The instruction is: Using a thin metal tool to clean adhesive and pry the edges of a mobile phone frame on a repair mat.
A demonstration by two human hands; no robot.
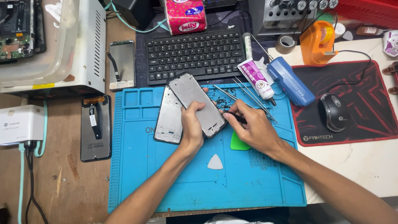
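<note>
My left hand (pixel 192 124) grips a phone screen panel (pixel 195 99), grey back side up, tilted above the blue work mat (pixel 137 182). A phone frame (pixel 169 116) lies on the mat just left of it, partly under the panel. My right hand (pixel 253 126) holds a thin black tool (pixel 233 117) with its tip at the panel's right edge. A green pick (pixel 237 143) lies under my right hand and a white triangular pick (pixel 215 162) sits on the mat below.
A black keyboard (pixel 195 54), a glue tube (pixel 257 79), tweezers (pixel 248 97) and a blue box (pixel 292 81) lie behind the mat. A mouse (pixel 333 112) rests on a red-black pad at right. Two phone screens (pixel 121 64) (pixel 96 127) lie on the wood at left.
</note>
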